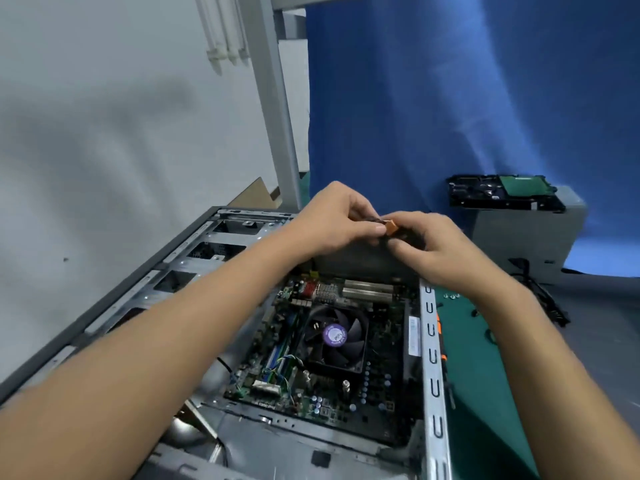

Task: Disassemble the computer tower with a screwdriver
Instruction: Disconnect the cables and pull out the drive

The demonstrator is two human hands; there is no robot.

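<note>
Computer tower (429,341) lying open, fan and motherboard exposed, left hand (332,220) and right hand (436,247) pinching orange connector (390,226)

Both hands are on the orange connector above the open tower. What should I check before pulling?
1. Left hand pinches orange connector: ok.
2. Right hand pinches it too: ok.
3. Connector already unplugged: cannot tell, fingers hide it.
4. Motherboard exposed, CPU fan mounted: ok.
5. Screwdriver in view: not ok.
6. Loose screws on green mat: ok.
</note>
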